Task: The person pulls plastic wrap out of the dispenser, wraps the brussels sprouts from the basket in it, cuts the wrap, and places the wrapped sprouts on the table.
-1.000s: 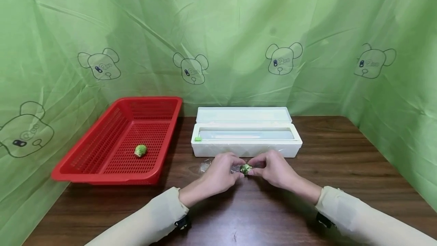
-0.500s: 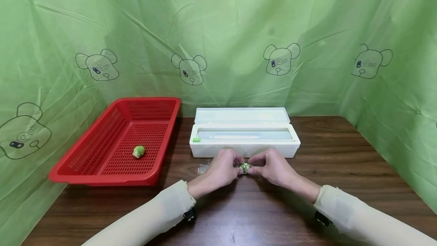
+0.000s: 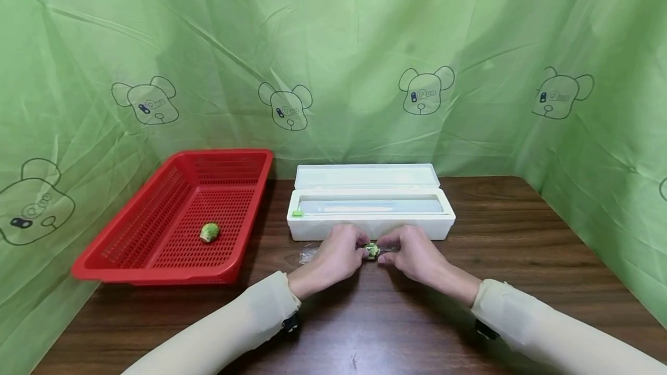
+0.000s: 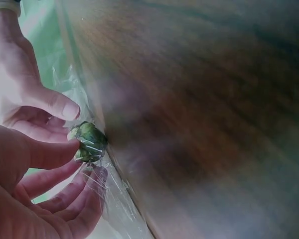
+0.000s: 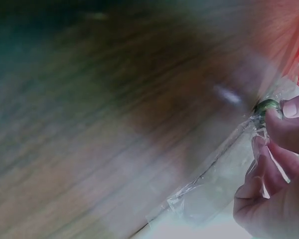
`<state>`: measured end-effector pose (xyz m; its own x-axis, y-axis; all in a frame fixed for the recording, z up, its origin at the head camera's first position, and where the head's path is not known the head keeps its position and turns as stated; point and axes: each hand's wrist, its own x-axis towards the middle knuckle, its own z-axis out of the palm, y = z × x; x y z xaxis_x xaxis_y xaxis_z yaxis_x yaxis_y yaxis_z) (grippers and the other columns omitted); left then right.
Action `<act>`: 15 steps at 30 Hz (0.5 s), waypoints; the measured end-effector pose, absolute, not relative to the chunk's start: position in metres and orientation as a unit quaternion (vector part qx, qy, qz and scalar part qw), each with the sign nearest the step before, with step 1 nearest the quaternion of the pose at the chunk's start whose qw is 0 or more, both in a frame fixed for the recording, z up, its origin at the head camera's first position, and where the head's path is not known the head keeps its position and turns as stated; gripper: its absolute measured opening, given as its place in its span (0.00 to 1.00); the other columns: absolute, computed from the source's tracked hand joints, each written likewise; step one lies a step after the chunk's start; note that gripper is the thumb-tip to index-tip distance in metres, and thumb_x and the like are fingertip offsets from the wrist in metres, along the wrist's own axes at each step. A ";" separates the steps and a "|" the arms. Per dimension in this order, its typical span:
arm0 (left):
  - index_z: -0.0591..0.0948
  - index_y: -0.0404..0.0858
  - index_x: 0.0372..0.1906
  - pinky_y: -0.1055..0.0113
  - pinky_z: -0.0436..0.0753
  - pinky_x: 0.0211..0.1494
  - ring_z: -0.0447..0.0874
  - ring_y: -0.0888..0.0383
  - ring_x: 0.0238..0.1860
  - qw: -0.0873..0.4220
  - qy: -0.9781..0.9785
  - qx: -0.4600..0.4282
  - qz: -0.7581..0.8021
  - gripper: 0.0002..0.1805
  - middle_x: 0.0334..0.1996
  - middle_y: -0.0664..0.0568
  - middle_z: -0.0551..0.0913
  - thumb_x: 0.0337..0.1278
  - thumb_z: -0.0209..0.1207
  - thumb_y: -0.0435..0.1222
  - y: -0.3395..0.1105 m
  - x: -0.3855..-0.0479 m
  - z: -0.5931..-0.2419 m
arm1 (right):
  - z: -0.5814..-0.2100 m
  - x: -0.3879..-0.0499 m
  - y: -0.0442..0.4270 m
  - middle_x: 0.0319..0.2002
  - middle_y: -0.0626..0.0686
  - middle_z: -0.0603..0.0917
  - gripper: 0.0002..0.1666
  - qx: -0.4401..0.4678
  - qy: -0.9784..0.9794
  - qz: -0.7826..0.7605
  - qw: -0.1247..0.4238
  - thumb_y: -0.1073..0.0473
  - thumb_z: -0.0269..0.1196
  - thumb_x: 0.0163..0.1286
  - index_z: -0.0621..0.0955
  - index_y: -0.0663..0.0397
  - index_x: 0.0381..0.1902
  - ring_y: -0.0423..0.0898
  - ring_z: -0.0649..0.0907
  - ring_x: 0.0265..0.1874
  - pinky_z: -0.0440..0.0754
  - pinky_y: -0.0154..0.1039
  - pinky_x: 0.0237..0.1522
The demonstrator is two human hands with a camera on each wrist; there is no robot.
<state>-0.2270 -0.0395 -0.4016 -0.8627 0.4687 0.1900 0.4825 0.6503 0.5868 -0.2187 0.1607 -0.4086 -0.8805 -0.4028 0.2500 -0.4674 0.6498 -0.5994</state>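
A small green Brussels sprout (image 3: 372, 250), wrapped in clear cling film (image 4: 120, 206), is between my two hands just in front of a long white box. My left hand (image 3: 341, 254) pinches the sprout between thumb and fingers from its left side. On the other side my right hand (image 3: 414, 253) has thumb and fingers bent around the film beside the sprout. In the right wrist view the film (image 5: 204, 186) stretches along from the sprout (image 5: 267, 108) and over the right fingertips. Part of the sprout is hidden by fingers.
The white cling film dispenser (image 3: 370, 227) stands behind the hands, its lid (image 3: 367, 176) raised and a green slider (image 3: 297, 213) at its left. A red perforated basket (image 3: 229, 274) on the left contains another Brussels sprout (image 3: 210, 232). Green cloth (image 3: 344, 28) surrounds the wooden table (image 3: 359, 328).
My left hand has moved in closer around the sprout. My right thumb, which touched the sprout a second ago, now sits slightly apart from it. The whole head view has shifted slightly.
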 end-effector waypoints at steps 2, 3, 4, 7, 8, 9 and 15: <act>0.92 0.39 0.35 0.67 0.80 0.39 0.79 0.64 0.31 0.006 -0.908 -0.259 -0.329 0.06 0.29 0.57 0.89 0.58 0.71 0.25 -0.040 -0.227 -0.401 | -0.409 -0.220 0.160 0.37 0.44 0.92 0.11 0.236 -0.908 0.343 0.042 0.67 0.79 0.59 0.93 0.52 0.40 0.40 0.86 0.35 0.85 0.37 0.37; 0.92 0.39 0.36 0.67 0.81 0.39 0.80 0.64 0.32 0.004 -0.908 -0.258 -0.330 0.07 0.30 0.56 0.89 0.58 0.71 0.25 -0.040 -0.227 -0.401 | -0.409 -0.220 0.160 0.37 0.44 0.92 0.10 0.234 -0.909 0.343 0.040 0.67 0.79 0.59 0.93 0.52 0.40 0.39 0.85 0.35 0.84 0.36 0.36; 0.92 0.39 0.36 0.67 0.82 0.40 0.81 0.64 0.33 0.004 -0.907 -0.258 -0.332 0.07 0.31 0.55 0.90 0.58 0.71 0.25 -0.040 -0.227 -0.401 | -0.409 -0.220 0.160 0.37 0.44 0.92 0.10 0.232 -0.909 0.345 0.039 0.67 0.78 0.60 0.93 0.52 0.39 0.39 0.85 0.34 0.83 0.35 0.35; 0.93 0.37 0.39 0.68 0.84 0.42 0.85 0.63 0.35 0.005 -0.904 -0.259 -0.340 0.08 0.34 0.52 0.91 0.56 0.72 0.24 -0.042 -0.228 -0.401 | -0.410 -0.221 0.161 0.35 0.46 0.92 0.08 0.233 -0.903 0.359 0.034 0.68 0.78 0.60 0.93 0.54 0.38 0.39 0.86 0.34 0.83 0.34 0.34; 0.93 0.36 0.39 0.69 0.84 0.42 0.86 0.62 0.36 0.003 -0.902 -0.260 -0.344 0.08 0.34 0.51 0.92 0.56 0.72 0.23 -0.042 -0.228 -0.401 | -0.410 -0.222 0.161 0.35 0.47 0.92 0.08 0.233 -0.900 0.366 0.031 0.68 0.78 0.60 0.93 0.55 0.38 0.39 0.86 0.34 0.83 0.33 0.35; 0.93 0.36 0.39 0.69 0.84 0.42 0.87 0.61 0.36 0.003 -0.901 -0.259 -0.349 0.09 0.34 0.50 0.92 0.55 0.72 0.23 -0.042 -0.229 -0.401 | -0.410 -0.222 0.162 0.34 0.47 0.92 0.08 0.233 -0.898 0.373 0.029 0.68 0.78 0.60 0.93 0.56 0.38 0.39 0.86 0.34 0.83 0.33 0.34; 0.92 0.33 0.39 0.70 0.85 0.42 0.90 0.58 0.36 -0.006 -0.895 -0.243 -0.373 0.09 0.33 0.48 0.92 0.54 0.72 0.22 -0.042 -0.230 -0.401 | -0.410 -0.224 0.163 0.34 0.49 0.92 0.08 0.223 -0.890 0.398 0.013 0.67 0.79 0.60 0.93 0.59 0.39 0.40 0.85 0.34 0.82 0.33 0.33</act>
<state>-0.2302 -0.0423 -0.4010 -0.8815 0.4404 0.1702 0.4309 0.6030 0.6714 -0.2242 0.1630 -0.4097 -0.8999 -0.3865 0.2019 -0.4080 0.5829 -0.7027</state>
